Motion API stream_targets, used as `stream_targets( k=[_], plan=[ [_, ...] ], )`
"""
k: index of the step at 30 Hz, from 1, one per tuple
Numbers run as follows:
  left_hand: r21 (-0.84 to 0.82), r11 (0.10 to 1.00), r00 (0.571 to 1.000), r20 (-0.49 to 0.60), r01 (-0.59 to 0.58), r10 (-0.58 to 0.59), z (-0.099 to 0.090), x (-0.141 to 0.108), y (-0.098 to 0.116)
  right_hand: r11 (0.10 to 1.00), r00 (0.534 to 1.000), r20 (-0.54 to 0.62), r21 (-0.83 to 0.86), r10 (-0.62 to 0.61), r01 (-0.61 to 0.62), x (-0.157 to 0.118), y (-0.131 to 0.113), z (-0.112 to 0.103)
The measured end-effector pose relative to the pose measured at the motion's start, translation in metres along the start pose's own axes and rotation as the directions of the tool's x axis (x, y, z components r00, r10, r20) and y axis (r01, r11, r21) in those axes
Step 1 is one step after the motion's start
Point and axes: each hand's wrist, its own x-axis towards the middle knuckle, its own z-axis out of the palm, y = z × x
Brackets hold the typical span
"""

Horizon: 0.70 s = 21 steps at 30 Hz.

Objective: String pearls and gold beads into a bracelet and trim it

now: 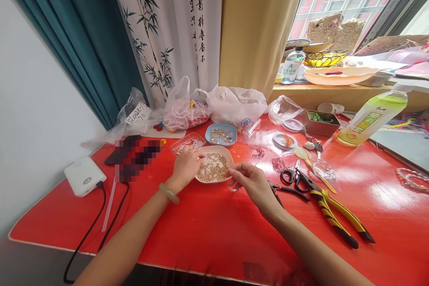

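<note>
A pale pink dish [231,152] of small gold beads [212,167] sits on the red table between my hands. My left hand [187,164], a bangle on its wrist, is over the dish's left rim with fingers drawn together; what they hold, if anything, is too small to tell. At the right rim, my right hand [247,178] pinches a short beaded strand [234,189], which hangs below the fingers. Behind the left hand lies a clear box [176,146] of whitish beads. Beyond the dish stands a blue dish [207,136] with gold and silvery beads.
Yellow-black pliers [330,212], black scissors [296,176] and small black-handled pliers [291,191] lie right of my right hand. A green drink bottle [372,116] and a tin [320,123] stand farther right. Plastic bags [234,103] line the back. At left is a white cabled device [84,176].
</note>
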Motion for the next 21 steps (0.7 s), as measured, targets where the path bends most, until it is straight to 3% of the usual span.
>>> stream_targets(
  k=[4, 11, 21],
  plan=[
    [0.14, 0.985, 0.995, 0.047, -0.098, 0.092, 0.005, -0.002, -0.001, 1.0, 1.0, 0.023, 0.027, -0.007, 0.006, 0.002, 0.004, 0.0],
    [0.195, 0.977, 0.993, 0.09, -0.086, 0.07, 0.007, -0.002, -0.001, 0.999, 0.992, 0.125, 0.034, -0.003, -0.001, 0.006, 0.015, 0.004],
    [0.339, 0.926, 0.985, 0.097, -0.167, 0.142, 0.004, -0.004, 0.005, 0.999, 0.995, 0.091, 0.012, 0.046, -0.047, 0.006, 0.008, 0.002]
  ],
)
